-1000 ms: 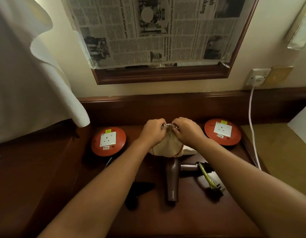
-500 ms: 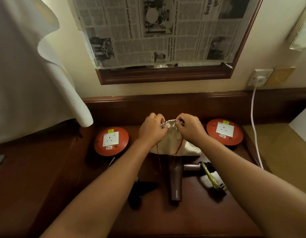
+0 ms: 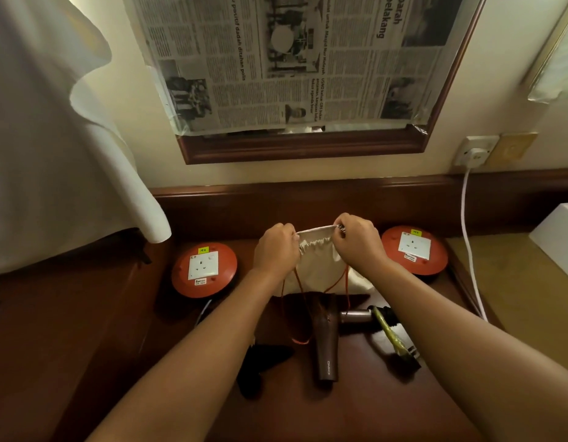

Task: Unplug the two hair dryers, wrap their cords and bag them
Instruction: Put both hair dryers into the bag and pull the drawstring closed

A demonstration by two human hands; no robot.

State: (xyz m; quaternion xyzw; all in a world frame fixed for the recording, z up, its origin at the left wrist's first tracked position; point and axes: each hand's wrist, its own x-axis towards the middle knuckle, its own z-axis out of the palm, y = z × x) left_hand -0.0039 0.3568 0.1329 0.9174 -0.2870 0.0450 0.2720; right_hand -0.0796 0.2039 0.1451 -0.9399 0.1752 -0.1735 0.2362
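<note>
Both hands are raised over the rear of the dark wooden worktop [image 3: 371, 406], each gripping one side of the mouth of a cream drawstring bag [image 3: 317, 269]. The left hand [image 3: 274, 248] has its fingers curled round the left edge of the gathered rim; the right hand [image 3: 359, 242] pinches the right edge, with the rim stretched between them. The bag hangs from the hands, its lower part resting on the worktop. Two orange drawstrings [image 3: 300, 314] trail down from the rim and lie across a brown hair dryer [image 3: 327, 342], which lies flat just in front of the bag, handle pointing toward the person. A yellow-tied cord bundle [image 3: 392, 339] sits beside its barrel on the right. A black object [image 3: 260, 365], partly hidden by the left forearm, lies left of the dryer; it cannot be identified. A red round socket reel [image 3: 204, 270] stands left of the bag and another [image 3: 415, 250] to its right. A white cable [image 3: 467, 237] runs from a wall socket [image 3: 475, 151] down the right side. A newspaper [image 3: 295, 59] covers the mirror above.
</note>
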